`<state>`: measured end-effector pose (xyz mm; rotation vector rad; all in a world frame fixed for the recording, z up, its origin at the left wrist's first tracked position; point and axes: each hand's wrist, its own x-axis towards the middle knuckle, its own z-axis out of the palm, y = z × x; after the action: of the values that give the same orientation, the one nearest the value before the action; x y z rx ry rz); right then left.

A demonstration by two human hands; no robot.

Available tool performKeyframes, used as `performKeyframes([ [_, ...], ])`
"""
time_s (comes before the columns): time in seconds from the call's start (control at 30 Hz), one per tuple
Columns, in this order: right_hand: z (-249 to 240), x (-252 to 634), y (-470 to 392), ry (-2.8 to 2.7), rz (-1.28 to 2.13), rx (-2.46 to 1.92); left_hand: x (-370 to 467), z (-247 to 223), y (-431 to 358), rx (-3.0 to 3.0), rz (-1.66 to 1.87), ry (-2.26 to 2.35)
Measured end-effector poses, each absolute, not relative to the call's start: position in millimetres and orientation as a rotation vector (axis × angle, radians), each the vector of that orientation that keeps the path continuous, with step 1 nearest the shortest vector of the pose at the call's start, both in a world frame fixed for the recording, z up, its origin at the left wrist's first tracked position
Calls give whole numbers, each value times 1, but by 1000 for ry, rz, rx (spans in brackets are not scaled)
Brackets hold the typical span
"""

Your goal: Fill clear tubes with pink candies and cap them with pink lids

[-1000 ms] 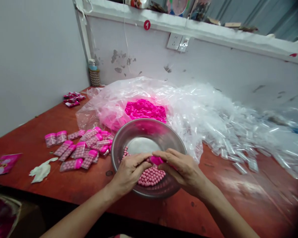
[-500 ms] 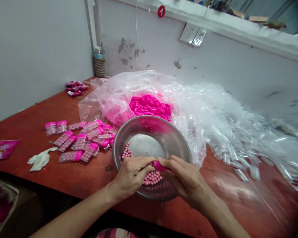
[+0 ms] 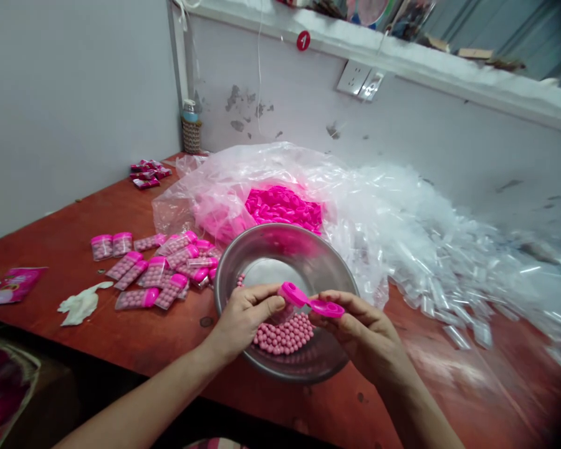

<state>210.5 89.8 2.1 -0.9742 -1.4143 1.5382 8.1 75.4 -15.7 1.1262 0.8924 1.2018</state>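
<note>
Over a steel bowl (image 3: 330,255), my left hand (image 3: 243,318) grips a small clear container whose bright pink flip-top cap (image 3: 293,294) stands open. Its body is mostly hidden by my fingers and hard to see against the beads. The fingers and thumb of my right hand (image 3: 364,340) pinch the hinged lid (image 3: 328,308) of that cap, swung out to the right. Beneath both hands, round pink beads (image 3: 285,337) lie in the bowl's near side; a few more show by its left wall.
Several filled, pink-capped containers (image 3: 155,272) lie left of the bowl, near a crumpled white scrap (image 3: 80,305) and a pink packet (image 3: 16,284). Behind is a plastic bag with loose pink caps (image 3: 285,207). Clear empty containers (image 3: 453,299) are heaped at right.
The pink cap, earlier closed between both hands, now has its lid folded open to the right. My hands have moved slightly apart, and the view has tilted up a little.
</note>
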Motion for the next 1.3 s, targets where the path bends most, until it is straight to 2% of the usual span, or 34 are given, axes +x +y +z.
performKeyframes([
  [0.1,1,208,92,-1325,1603,-1026,7,-15,71,1363,1166,944],
  [0.3,14,191,94,-1276,1981,-1024,11,-15,64,1526,1130,932],
  [0.93,-3,170,97,-1146,1913,-944,11,-27,66,1550,1222,1120],
  [1.03,-1,171,98,-1465,1613,-1071,12,-22,69,1352,1175,1054],
  [1.2,10,171,92,-2369,297,-1102,14,-17,77,1155,1246,1013],
  [1.3,10,163,90,-2538,-234,-1113,17,-19,80,1092,1266,1015],
])
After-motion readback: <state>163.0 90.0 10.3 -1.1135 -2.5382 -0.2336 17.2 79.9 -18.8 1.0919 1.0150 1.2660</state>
